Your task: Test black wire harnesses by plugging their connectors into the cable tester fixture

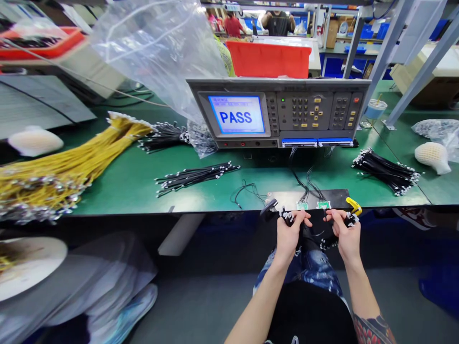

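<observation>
- Left hand (289,236), lower centre: fingers (297,219) curled together, clamped on a bundle of black wires (311,232) with white plugs.
- Right hand (344,234), lower centre: fingers (334,217) likewise curled and clamped on the same bundle, which was held just past the bench edge, above the person's knees.
- Bench edge, centre: two small green circuit boards (302,206) (323,204) and a yellow clip (354,206) lay close to the hands.
- Centre: a wire tester (279,112) showed PASS on its blue screen (236,114) (large letters, plainly legible).
- Thin black leads (300,179) ran from the tester toward the boards.
- Bench top: a yellow wire bundle (60,162) at left, black bundles (193,179) (385,171) at centre and right.
- Risk: a sharp tug on the bundle could pull the boards off the edge or strain the leads; loose plugs could also snag.
</observation>
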A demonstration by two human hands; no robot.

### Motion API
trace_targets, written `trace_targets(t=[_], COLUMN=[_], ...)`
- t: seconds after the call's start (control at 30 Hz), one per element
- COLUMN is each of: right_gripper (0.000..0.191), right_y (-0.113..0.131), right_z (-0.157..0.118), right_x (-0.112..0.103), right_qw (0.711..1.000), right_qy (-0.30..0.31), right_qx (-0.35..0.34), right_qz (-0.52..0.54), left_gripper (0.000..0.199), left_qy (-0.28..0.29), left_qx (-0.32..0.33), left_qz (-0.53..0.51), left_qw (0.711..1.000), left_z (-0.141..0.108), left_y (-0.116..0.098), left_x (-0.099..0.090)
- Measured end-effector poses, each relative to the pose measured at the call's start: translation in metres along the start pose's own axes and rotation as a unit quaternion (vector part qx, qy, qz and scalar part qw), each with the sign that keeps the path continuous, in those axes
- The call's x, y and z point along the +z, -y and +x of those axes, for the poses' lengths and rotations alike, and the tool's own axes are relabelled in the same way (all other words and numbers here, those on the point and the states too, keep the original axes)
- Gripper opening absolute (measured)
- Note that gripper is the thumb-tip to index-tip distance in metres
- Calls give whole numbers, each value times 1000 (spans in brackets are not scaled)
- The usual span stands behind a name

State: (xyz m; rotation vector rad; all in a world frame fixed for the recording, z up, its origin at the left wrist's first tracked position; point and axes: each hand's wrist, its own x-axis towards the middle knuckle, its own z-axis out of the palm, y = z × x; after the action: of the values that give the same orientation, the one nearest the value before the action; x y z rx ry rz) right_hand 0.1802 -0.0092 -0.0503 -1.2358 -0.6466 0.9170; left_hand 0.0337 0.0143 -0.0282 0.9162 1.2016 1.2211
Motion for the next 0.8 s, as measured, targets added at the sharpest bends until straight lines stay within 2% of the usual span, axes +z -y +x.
trace_targets(t=[0.3,0.8], right_gripper=[37,40], right_y=[1,1], right_z=[-2,-7], right_x=[-6,-7], right_qw=[1000,1000], right_qy=[-1,18], right_qx=[-1,7], right_qz=[-5,-22], left_gripper=[33,38], left_qy=[-28,-35], left_qx=[-5,12], left_qz=[-6,-17], left_qw=[1000,999], left_z=[-3,-3], left_y=[3,3], left_x=[4,8])
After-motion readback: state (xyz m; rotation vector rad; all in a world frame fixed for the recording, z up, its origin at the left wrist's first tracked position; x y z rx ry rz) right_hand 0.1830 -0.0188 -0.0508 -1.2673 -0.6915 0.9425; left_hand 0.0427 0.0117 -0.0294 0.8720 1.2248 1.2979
